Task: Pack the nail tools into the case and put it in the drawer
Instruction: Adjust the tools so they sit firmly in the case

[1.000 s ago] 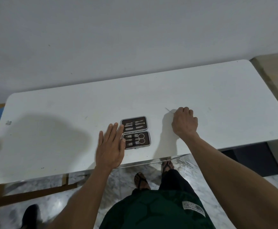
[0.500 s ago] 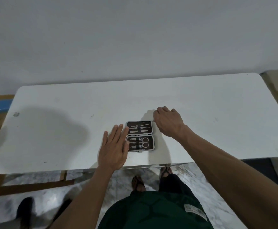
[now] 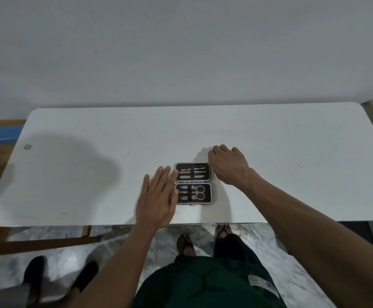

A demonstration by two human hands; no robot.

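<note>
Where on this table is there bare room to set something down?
The table is bare from the case to its left edge, along the wall, and right of the right hand. It is crowded only at the case, between that hand and the left hand.

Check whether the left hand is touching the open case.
Touching. The head view shows the left hand flat on the table, its fingertips overlapping the left rim of the open case with no gap.
</note>
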